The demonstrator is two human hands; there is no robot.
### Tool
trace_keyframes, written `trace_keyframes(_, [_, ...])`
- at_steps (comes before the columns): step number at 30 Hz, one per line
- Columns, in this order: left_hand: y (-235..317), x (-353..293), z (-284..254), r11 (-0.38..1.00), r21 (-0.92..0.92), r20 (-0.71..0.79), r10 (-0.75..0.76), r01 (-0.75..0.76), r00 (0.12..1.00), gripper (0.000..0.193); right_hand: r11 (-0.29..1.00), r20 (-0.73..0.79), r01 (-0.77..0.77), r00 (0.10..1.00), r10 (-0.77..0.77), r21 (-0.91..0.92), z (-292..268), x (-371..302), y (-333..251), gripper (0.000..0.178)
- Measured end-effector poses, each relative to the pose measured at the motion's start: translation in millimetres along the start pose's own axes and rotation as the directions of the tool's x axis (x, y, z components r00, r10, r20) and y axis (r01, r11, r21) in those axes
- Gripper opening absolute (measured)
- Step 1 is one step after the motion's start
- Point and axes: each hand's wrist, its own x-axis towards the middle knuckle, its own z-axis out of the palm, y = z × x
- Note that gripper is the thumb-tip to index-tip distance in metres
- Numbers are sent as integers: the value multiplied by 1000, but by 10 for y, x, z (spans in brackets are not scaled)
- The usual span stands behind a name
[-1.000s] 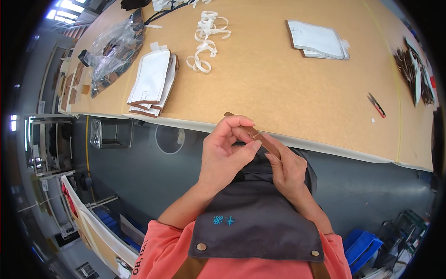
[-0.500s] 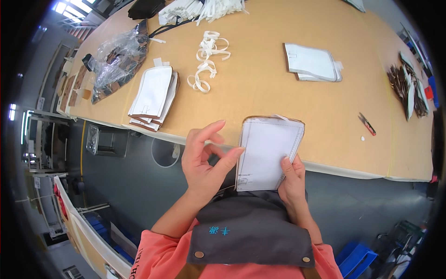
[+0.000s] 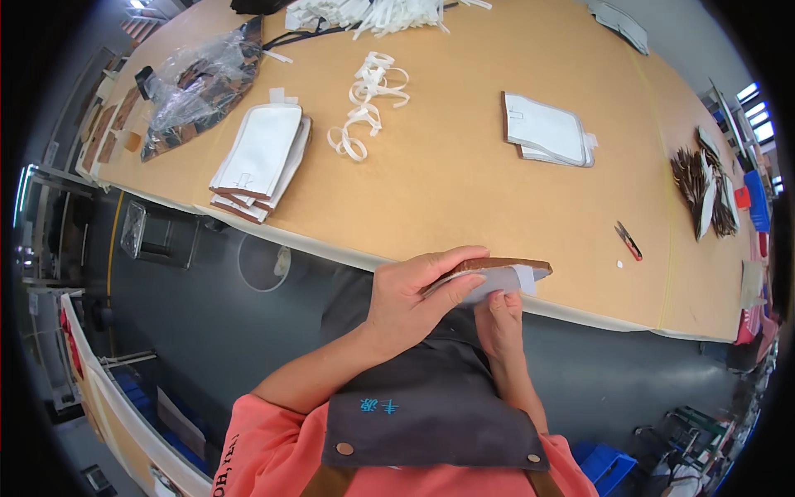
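A flat brown-edged piece with a white backing is held over the table's near edge, tilted so that its brown edge faces up and away. My left hand grips its left end, thumb on the white side and fingers on the brown one. Closed on its lower side is my right hand, thumb against the white backing. A small white tab sticks out close to the piece's right end. Most of the brown side is turned out of sight.
Similar white-backed pieces lie in a stack at left and a smaller pile at right. Curled white tape lies between them. Thread snips rest at right, near a brown-and-white bundle. A plastic bag sits far left.
The piece has been turned from facing me flat to a tilted, nearly edge-on position. My left hand has gone from loosely spread beside it to gripping its left end.
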Motion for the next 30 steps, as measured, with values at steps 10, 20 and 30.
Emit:
trace_keyframes(10, [-41, 37, -92, 998, -69, -48, -10, 7, 999, 26, 998, 32, -38, 999, 39, -41, 111, -1, -1, 37])
trace_keyframes(20, [-429, 354, -558, 875, -403, -173, -360, 267, 917, 27, 915, -41, -185, 982, 183, -357, 683, 180, -176, 37])
trace_keyframes(30, [-73, 535, -704, 944, 54, 120, -329, 324, 937, 29, 911, -28, -253, 966, 259, -324, 805, 88, -265, 34])
